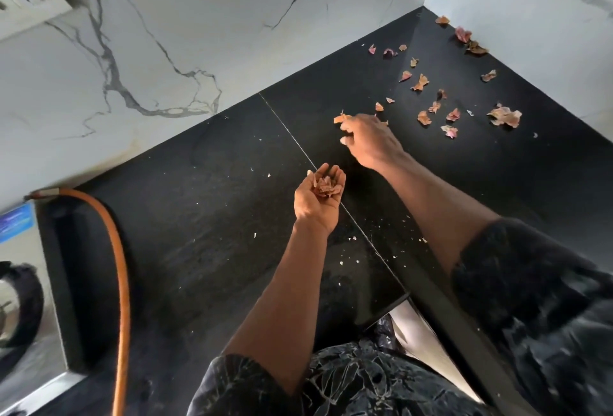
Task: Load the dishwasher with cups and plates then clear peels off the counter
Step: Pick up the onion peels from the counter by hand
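Pinkish-orange onion peels (444, 107) lie scattered over the far right corner of the black counter (199, 216). My left hand (316, 198) is held palm up above the counter's middle, cupping a small heap of gathered peels (326, 185). My right hand (368, 140) reaches forward to the near edge of the scattered peels, its fingers curled down over a peel (340, 118) at the fingertips. A larger clump of peel (504, 115) lies further right. No cups, plates or dishwasher show.
White marble walls (199, 34) close the counter at the back and right. An orange gas hose (121, 266) runs along the left beside a steel stove (23, 316). Tiny white crumbs (351, 238) dot the counter. A seam (298, 143) crosses the black surface.
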`<state>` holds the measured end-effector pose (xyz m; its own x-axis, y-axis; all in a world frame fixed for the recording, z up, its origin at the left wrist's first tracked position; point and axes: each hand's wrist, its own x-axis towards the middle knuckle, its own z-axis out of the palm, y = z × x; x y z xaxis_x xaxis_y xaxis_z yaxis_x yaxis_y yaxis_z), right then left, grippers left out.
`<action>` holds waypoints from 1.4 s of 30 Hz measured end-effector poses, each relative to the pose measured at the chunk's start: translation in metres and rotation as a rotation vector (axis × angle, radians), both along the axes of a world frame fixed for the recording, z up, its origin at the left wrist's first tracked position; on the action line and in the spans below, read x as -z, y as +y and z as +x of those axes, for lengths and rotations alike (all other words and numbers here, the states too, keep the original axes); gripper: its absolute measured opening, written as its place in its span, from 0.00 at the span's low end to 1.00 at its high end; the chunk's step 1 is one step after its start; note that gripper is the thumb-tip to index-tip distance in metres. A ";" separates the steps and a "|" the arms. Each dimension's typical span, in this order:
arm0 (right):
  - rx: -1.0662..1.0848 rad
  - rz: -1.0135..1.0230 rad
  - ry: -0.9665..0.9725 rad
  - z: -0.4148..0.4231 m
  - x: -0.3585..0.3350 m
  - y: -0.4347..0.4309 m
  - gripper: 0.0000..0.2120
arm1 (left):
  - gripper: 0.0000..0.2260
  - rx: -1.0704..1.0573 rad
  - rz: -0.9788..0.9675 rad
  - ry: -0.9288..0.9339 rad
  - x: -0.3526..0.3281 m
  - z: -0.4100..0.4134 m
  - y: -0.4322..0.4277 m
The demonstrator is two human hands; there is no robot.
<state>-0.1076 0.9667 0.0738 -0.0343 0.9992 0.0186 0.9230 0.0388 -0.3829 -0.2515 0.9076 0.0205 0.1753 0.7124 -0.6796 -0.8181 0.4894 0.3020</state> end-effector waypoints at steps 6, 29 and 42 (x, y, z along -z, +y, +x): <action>-0.097 -0.110 -0.198 0.005 0.033 -0.021 0.13 | 0.17 -0.006 0.017 0.022 -0.003 -0.012 0.003; 0.032 -0.011 -0.193 0.021 0.038 -0.034 0.12 | 0.16 0.011 0.004 0.042 -0.003 -0.002 0.006; -0.085 0.017 0.199 0.000 -0.008 -0.043 0.06 | 0.14 0.043 -0.005 0.042 -0.009 0.031 0.012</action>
<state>-0.1075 0.9233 0.0822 -0.1126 0.9924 0.0503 0.8225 0.1215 -0.5556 -0.2203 0.9198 0.0299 0.1770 0.7014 -0.6905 -0.7830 0.5254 0.3330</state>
